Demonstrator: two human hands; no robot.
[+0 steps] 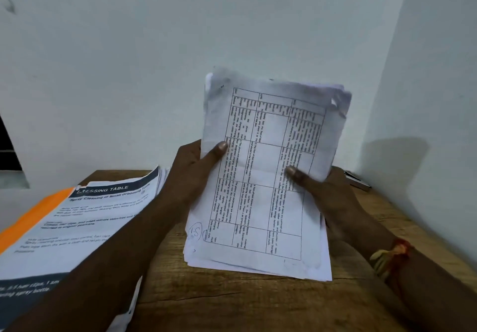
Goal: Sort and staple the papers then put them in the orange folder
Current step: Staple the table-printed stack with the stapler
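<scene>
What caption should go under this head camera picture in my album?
Left hand and right hand hold a stack of printed papers at a wooden table; an orange folder lies at the left.

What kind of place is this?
Likely a small office or study desk: a wooden table in a plain-walled corner, a held-up stack of printed papers, and an orange folder under more sheets.

Paper stack [260,176]: white sheets, printed table on top, circled "15" at lower corner, tilted upright, edges uneven. Orange folder [28,218]: flat at left, mostly covered by printed sheets [85,218].
</scene>
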